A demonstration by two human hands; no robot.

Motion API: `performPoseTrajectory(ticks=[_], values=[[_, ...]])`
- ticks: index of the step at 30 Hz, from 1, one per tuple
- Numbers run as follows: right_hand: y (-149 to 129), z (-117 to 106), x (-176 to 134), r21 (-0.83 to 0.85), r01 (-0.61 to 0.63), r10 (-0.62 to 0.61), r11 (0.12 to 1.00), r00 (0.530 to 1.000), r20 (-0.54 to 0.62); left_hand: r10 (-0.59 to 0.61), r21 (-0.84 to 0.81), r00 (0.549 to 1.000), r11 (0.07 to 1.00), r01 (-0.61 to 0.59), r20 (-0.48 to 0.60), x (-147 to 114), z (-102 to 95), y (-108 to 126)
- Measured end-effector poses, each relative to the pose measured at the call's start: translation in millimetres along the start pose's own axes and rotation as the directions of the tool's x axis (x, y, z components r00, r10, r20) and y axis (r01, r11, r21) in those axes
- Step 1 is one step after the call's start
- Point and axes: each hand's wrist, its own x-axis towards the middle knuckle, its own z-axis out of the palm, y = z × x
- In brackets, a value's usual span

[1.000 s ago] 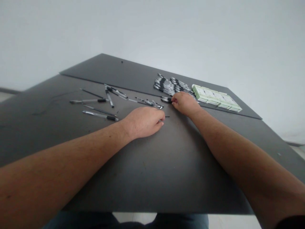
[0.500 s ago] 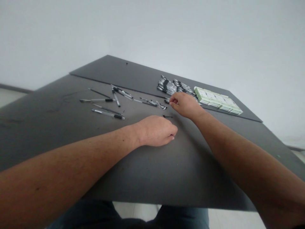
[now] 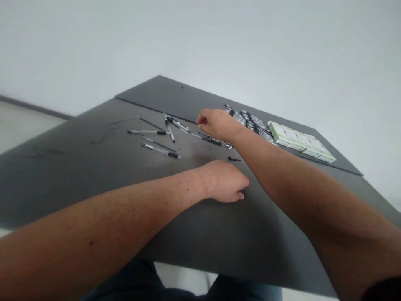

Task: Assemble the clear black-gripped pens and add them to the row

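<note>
My left hand (image 3: 226,182) rests on the dark table (image 3: 94,167), fingers curled under, with nothing visible in it. A small black pen part (image 3: 233,159) lies just beyond it. My right hand (image 3: 216,123) reaches out to the left, over a few loose pens (image 3: 213,140). Its fingers are curled, and what they hold, if anything, is hidden. More loose clear-and-black pens (image 3: 160,149) lie scattered to the left of both hands.
A dense pile of black-and-white pens (image 3: 254,122) sits beyond my right forearm. A row of pale green boxes (image 3: 301,140) lies to its right. A second dark tabletop (image 3: 163,94) adjoins at the back, against a white wall.
My right hand has left the edge of the pen pile and swung left over the loose pens. My left hand has drawn back toward me. The view has shifted.
</note>
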Motion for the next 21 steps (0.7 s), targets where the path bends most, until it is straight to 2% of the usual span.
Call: performPoseTrajectory(ticks=[5,9,13,21], values=[[-22.1,8.6,43.5,-0.033,0.084,-0.083,0.996,0.996,0.040,0.020,-0.033,1.000,0.999,-0.020,-0.024,1.5,3.9,-2.1],[-37.4,17.7,63.8,-0.078,0.123,-0.114,0.989,0.988,0.106,0.035,-0.077,0.998,0.996,-0.038,-0.047,1.3,4.7,-4.2],[-43.1,26.8,72.1,-0.110,0.110,-0.093,0.988,0.985,0.143,0.044,-0.097,0.998,0.994,-0.049,-0.054,0.0,3.8,-4.9],[-38.2,39.6,72.3,-0.116,0.058,-0.046,0.992,0.993,0.104,0.067,-0.072,0.994,0.995,-0.074,-0.090,-0.2,6.4,-4.1]])
